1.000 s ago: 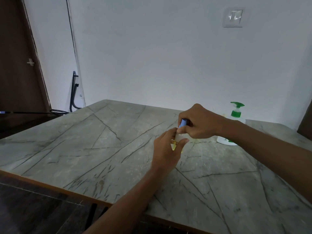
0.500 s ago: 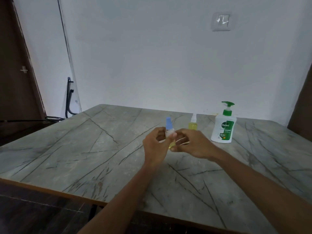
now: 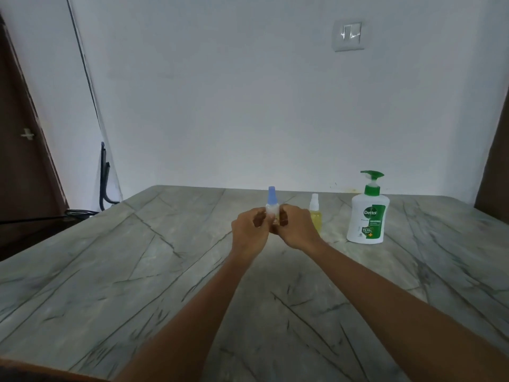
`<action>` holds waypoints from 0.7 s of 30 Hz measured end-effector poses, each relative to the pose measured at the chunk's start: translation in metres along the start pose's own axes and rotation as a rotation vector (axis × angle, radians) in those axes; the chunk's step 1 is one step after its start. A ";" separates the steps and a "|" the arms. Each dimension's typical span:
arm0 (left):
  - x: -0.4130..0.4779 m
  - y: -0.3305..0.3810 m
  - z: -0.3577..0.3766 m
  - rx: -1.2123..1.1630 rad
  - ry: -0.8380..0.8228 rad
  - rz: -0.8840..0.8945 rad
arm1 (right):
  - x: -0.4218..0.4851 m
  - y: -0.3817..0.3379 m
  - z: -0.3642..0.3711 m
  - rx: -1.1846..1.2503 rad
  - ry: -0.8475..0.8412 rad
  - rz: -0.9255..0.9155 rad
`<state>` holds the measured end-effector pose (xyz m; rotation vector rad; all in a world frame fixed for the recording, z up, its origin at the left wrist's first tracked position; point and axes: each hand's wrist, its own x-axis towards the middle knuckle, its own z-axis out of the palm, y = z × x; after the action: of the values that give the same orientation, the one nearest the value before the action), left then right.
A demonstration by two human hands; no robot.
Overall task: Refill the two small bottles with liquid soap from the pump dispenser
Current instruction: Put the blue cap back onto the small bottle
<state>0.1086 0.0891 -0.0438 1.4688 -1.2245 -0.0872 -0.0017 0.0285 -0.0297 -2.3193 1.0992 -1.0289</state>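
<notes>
Where a dark brown door (image 3: 24, 161) fills the far left, a black bent metal frame (image 3: 104, 180) leans by the white wall just beyond the corner of the grey veined table (image 3: 110, 271). Further right, near the middle of the tabletop, the left hand (image 3: 249, 230) reaches forward with its fingers curled in, thumb and fingertips pinching the left side of a small bottle with a blue cap (image 3: 272, 201). That bottle stands upright between the two hands, its cap and pale shoulder rising above the knuckles. Its lower body is hidden, so whether its base touches the table cannot be told. The right hand (image 3: 296, 230) meets it from the other side, fingers bent and closed against the bottle's right side, its knuckles almost touching those of the left hand. Just beside the right hand, a little farther back, a second small bottle (image 3: 314, 213) stands upright on the table, holding yellow liquid under a clear spray top. High on the wall hangs a white switch plate (image 3: 348, 35). Below it and to the right, apart from the second bottle, the white pump dispenser (image 3: 367, 213) stands upright with a green pump head and a green label.
</notes>
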 end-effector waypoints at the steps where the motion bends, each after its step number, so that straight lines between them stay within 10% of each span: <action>1: 0.006 -0.005 0.004 0.022 0.009 -0.004 | 0.007 0.002 0.004 -0.008 -0.012 0.007; 21: 0.038 -0.050 0.024 0.142 -0.017 -0.047 | 0.047 0.034 0.043 0.102 -0.093 0.046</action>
<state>0.1413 0.0357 -0.0689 1.6234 -1.2303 -0.0455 0.0336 -0.0287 -0.0568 -2.2278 1.0351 -0.9287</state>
